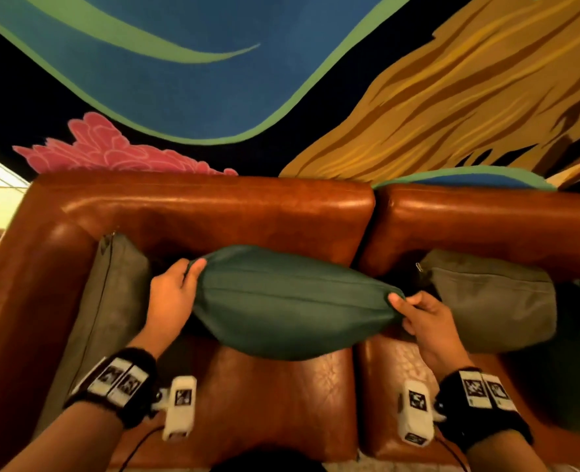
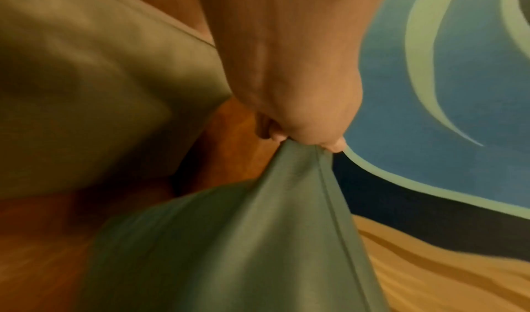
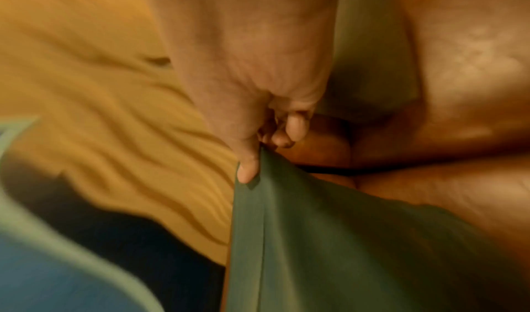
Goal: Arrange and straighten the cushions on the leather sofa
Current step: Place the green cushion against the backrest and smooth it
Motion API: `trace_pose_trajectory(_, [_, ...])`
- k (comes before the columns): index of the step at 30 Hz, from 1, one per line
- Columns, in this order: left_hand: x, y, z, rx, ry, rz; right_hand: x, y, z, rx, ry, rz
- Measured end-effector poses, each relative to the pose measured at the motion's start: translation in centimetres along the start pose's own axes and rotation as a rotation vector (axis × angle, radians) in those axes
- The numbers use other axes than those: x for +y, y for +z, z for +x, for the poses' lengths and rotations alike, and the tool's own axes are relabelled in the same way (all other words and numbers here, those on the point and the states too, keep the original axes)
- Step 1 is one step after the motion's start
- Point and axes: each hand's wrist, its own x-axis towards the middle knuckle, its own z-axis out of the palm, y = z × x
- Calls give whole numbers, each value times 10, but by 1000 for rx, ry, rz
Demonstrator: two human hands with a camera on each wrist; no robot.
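From the head camera I see my left hand [image 1: 172, 294] and right hand [image 1: 424, 318] each pinching an end corner of the green cushion [image 1: 292, 301], fingers curled tight on the fabric. I judge the two-corner hold is there to stretch it flat and square it before setting it down. It hangs plump and lens-shaped, apparently clear of the seat, in front of the backrest of the brown leather sofa [image 1: 213, 206], between a grey cushion [image 1: 111, 301] propped at the armrest and an olive cushion [image 1: 493, 298] on the next seat. The leather is glossy and creased; a painted wall [image 1: 213, 80] rises behind.

The left wrist view, blurred, shows the fingers [image 2: 279, 136] gathering a woven, matte corner into a peak along its seam.

On the right wrist view, my thumb and fingers [image 3: 248, 171] clamp the other corner, cloth falling in smooth folds.
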Motion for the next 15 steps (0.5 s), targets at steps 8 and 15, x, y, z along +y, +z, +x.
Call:
trace_pose_trajectory(8, [-14,-22,-10,-522,-112,255,-42,129,-63,-166,-352,-275])
trace_pose_trajectory(15, [-20,31,-72,-430,-248,-273,49,222,-82,-622,-359,-883])
